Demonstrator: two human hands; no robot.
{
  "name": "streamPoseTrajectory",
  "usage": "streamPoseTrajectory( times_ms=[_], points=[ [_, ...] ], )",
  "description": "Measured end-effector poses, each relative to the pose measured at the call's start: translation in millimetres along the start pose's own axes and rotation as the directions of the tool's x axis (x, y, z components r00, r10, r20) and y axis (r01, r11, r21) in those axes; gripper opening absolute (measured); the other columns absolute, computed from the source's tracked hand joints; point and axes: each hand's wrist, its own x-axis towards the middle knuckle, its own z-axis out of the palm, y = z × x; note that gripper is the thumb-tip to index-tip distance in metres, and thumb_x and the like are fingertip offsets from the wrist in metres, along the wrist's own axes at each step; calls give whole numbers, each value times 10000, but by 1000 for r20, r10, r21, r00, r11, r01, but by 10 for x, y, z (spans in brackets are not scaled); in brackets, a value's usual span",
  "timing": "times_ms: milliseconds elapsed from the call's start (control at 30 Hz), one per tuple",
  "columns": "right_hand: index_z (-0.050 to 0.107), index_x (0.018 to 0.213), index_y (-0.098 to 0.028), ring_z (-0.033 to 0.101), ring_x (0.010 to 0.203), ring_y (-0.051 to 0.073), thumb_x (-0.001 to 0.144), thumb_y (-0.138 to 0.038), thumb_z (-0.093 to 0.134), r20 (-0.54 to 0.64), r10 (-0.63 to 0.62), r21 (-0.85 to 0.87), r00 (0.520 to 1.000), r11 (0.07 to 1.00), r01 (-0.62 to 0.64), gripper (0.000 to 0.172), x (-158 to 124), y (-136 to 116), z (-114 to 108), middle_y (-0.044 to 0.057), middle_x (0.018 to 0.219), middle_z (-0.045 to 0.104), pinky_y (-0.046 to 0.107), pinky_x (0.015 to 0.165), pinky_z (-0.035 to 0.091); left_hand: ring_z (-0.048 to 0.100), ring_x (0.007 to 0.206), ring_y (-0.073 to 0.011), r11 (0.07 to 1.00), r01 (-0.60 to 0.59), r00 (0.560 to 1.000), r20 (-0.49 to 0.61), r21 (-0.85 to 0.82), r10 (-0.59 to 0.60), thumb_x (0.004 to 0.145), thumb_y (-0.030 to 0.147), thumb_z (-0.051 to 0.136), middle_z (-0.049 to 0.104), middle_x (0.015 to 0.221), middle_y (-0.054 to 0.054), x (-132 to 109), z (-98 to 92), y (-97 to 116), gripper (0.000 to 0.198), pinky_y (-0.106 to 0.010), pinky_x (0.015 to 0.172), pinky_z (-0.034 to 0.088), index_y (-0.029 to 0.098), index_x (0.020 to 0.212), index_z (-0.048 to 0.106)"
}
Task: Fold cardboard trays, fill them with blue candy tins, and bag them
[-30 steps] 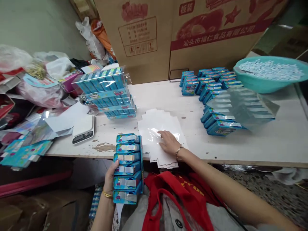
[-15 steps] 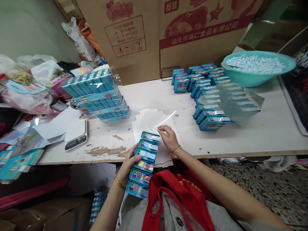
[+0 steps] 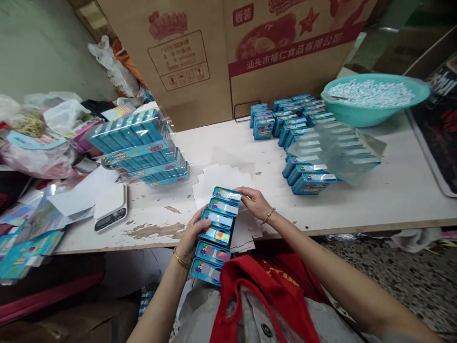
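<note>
A row of several small blue tins runs from over the white paper down to my lap, with shiny strips across their tops. My left hand is wrapped around the left side of the row, thumb on a middle tin. At the far end, my right hand is closed, its fingertips at the right end of the shiny strip on the farthest tin. The undersides of the tins and my left fingertips are hidden.
Wrapped packs of blue tins are stacked at left, near a white scale. Rows of blue tins, partly under clear film, stand at right. Behind are a turquoise basin of small pale pieces and a large carton.
My right hand has come from just beside the farthest tin to the end of its strip. The tins and my left hand have shifted slightly upward in view.
</note>
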Motion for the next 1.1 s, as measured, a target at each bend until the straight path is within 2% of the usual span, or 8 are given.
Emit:
streamPoseTrajectory(
  times_ms=[233,400,500,600,700,900,1033,1100],
  points=[
    [652,903,-202,609,917,180,839,-203,404,-21,-61,-166,998,985,57,255,24,144,20,57,964,675,328,838,475,569,1104,-311,884,-68,995,-28,462,91,658,426,737,602,1227,-116,229,-77,111,509,-380,903,462,198,1105,658],
    [587,1116,-143,528,1038,236,738,-100,434,-104,-103,-463,989,885,43,410,-59,173,152,120,1094,619,387,902,431,456,1242,-270,538,-301,930,117,787,350,851,446,504,545,1304,-98,469,-383,347,373,-381,1039,334,219,1103,659],
    [608,1026,-148,507,942,246,779,-124,464,-149,-72,-636,986,771,-40,287,-75,100,205,112,986,620,375,824,413,449,1207,-269,161,-432,818,311,887,483,840,328,522,527,1296,-102,752,-402,427,453,-413,1010,323,233,1283,526],
    [609,874,-185,496,846,225,852,-162,451,-172,-62,-728,983,680,-85,161,-10,1,221,78,873,610,340,751,380,458,1131,-290,-220,-400,771,456,890,445,796,250,586,540,1246,-120,1064,-304,449,450,-429,935,327,225,1244,550],
    [600,822,-191,494,823,215,889,-184,430,-192,-101,-768,976,635,-85,183,79,-83,223,74,848,596,324,733,372,507,973,-260,-366,-364,752,502,856,427,852,233,513,615,1020,-110,1266,-216,461,178,-378,820,344,205,959,653],
    [623,821,-212,540,720,154,880,-204,451,-327,-161,-598,931,798,-72,182,103,-239,253,41,842,589,255,645,412,490,697,-164,-173,-463,703,479,869,525,832,220,482,545,715,-36,1279,-233,466,194,-284,669,341,193,650,544],
    [636,786,-199,481,547,102,834,-200,497,-334,-119,-553,935,828,-93,147,98,-357,273,22,811,586,237,566,402,438,595,-125,168,-505,779,363,847,511,772,216,497,487,605,11,1240,-237,502,201,-240,588,332,193,574,468],
    [645,801,-195,489,554,101,837,-196,488,-310,-131,-588,942,805,-82,161,107,-399,289,25,821,593,233,566,402,430,584,-123,172,-495,786,355,852,507,761,220,507,485,593,9,1213,-226,552,205,-242,580,320,190,562,471]
  ],
)
